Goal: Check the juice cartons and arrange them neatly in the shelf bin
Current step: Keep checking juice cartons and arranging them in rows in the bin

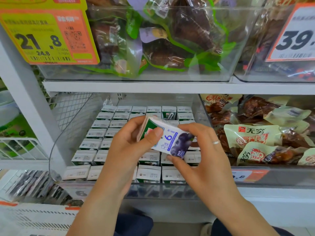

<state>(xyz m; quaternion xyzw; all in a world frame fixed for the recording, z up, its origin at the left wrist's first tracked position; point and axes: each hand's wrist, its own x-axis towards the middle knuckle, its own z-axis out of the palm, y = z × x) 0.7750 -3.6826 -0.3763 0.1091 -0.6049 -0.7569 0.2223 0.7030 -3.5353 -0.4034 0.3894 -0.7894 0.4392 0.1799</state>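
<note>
Both forearms reach up from the bottom of the view and meet over the clear shelf bin; between them they hold one small juice carton, lifted above the rows and tilted, its blueberry-printed face turned up toward the camera. The left hand grips the carton's green upper end, thumb pressed flat on the front face, the other fingers curled round behind; the right hand pinches the lower end, thumb under the bottom edge, fingers arched over the right side, a ring on one finger. Below, the remaining cartons stand upright in tight rows filling the bin, tops showing; bagged snacks lie in the neighbouring bin to the right; a yellow price tag hangs on the shelf above.
</note>
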